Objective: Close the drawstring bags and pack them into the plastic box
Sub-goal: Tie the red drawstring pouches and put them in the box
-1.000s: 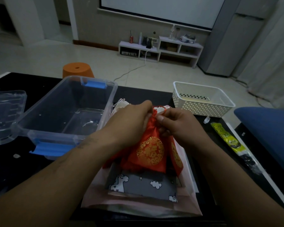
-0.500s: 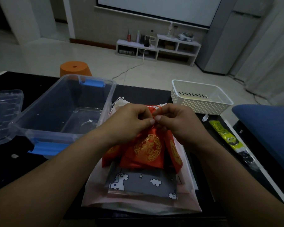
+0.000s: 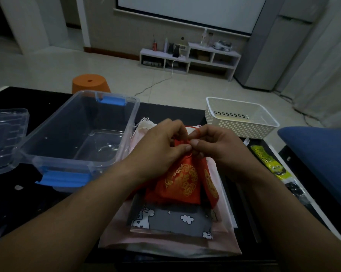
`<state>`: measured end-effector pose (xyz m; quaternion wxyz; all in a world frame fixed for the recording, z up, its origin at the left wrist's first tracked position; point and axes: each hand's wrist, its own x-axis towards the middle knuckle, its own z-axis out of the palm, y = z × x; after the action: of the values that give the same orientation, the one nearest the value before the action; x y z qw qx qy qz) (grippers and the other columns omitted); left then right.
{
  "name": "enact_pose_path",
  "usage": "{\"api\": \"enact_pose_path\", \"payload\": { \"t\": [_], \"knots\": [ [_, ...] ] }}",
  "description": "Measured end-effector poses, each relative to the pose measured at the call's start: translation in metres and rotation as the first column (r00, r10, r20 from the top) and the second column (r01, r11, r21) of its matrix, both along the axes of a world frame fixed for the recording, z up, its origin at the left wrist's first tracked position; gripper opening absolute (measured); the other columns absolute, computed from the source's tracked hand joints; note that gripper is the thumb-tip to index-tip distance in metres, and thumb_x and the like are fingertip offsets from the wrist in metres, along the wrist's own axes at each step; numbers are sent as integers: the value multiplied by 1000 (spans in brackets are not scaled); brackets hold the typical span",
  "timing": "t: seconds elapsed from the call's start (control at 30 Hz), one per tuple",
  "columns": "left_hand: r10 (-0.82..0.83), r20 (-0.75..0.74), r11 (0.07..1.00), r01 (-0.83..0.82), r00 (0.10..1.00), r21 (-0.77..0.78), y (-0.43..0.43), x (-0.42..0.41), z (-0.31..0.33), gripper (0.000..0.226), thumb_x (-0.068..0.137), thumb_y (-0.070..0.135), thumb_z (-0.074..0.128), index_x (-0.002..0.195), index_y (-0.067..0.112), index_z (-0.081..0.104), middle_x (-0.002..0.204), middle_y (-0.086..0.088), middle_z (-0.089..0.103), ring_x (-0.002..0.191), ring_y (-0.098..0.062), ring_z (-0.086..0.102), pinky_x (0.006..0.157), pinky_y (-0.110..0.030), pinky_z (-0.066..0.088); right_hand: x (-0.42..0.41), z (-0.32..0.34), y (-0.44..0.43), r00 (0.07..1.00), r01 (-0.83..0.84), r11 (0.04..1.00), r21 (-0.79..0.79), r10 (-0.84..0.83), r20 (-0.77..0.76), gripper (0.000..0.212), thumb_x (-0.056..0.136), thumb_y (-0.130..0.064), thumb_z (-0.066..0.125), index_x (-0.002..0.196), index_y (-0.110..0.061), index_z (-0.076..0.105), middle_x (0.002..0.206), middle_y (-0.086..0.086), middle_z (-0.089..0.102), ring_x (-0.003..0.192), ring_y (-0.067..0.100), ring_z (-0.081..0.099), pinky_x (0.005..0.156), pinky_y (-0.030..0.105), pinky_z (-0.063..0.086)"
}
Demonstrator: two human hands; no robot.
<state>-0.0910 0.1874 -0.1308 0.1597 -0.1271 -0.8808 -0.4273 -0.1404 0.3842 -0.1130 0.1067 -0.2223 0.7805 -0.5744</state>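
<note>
**Cinching the red bag shut**

Head view: left hand and right hand both pinch the gathered neck of the red drawstring bag, which sits on the bag pile, centre of the surface. Plastic box sits left, open. Best done by pinning the neck and pulling the cords evenly.

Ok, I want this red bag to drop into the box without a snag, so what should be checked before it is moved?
1. Mouth of the red bag drawn shut: cannot tell, fingers cover it.
2. Grip: ok, left hand and right hand both pinch its neck.
3. The red cord clear of the hands: not ok, it loops round a right finger.
4. The plastic box open: ok, the lid lies beside it.
5. Room inside: ok, no bag in it.
</note>
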Motion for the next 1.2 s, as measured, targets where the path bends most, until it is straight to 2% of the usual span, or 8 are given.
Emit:
{"api": "enact_pose_path", "payload": {
  "t": [0.13,0.27,0.43,0.63,0.77,0.83,1.1,1.2],
  "knots": [
    [-70,32,997,69,997,31,0,1,-1,18,96,27,72,113,29,72,98,16,68,90,0,62,78,-18,50,1,1,2,999,-36,999,-29,35,-9,9,96,1,67,99,-7,69,83,13,73,77,23,68,71,30,55],
    [-14,46,1000,14,999,10,-1,-2,-5,3,97,29,70,98,27,72,87,12,71,85,-1,65,76,-28,53,2,-5,-2,992,26,1000,11,-24,-126,14,95,-4,72,96,-17,74,87,6,78,82,19,75,77,38,59],
    [19,53,999,-17,998,-40,-3,-3,-8,10,97,30,69,89,23,68,81,8,68,79,-5,64,75,-40,55,4,-10,-8,956,132,987,91,-103,-274,12,91,-12,78,93,-24,76,88,-1,78,83,17,76,79,52,63],
    [60,-39,996,-62,997,-61,2,-2,-12,12,95,27,66,85,23,60,70,7,61,68,-8,57,64,-37,50,8,-12,-14,891,206,965,163,-116,-440,13,92,-9,75,98,-20,78,89,-10,76,84,5,72,76,36,62],
    [54,-56,996,-58,997,-68,4,-2,-14,11,95,24,63,103,27,70,72,10,65,70,-5,60,62,-29,46,12,-12,-16,894,190,971,145,-109,-435,12,92,-10,76,97,-20,80,85,-11,76,80,3,72,70,19,53],
    [48,-43,997,-51,998,-57,3,-3,-14,12,94,21,62,95,27,73,73,10,66,70,-6,60,62,-30,45,14,-12,-16,890,188,973,135,-111,-442,12,91,-10,77,97,-20,80,84,-13,76,80,2,72,68,15,50],
    [-34,48,999,33,998,9,-4,-2,-8,8,98,25,69,91,24,69,82,8,69,81,-6,65,73,-32,54,16,-8,-9,918,205,974,94,-158,-363,10,91,-13,78,97,-22,79,90,-6,77,87,9,74,79,43,62],
    [-57,34,998,56,998,41,-3,-1,-6,13,98,24,69,88,17,64,80,3,67,79,-12,64,70,-31,51,15,-8,-8,933,206,976,67,-175,-315,8,91,-17,79,96,-24,79,92,-5,78,90,11,74,81,42,62]
  ]
}}
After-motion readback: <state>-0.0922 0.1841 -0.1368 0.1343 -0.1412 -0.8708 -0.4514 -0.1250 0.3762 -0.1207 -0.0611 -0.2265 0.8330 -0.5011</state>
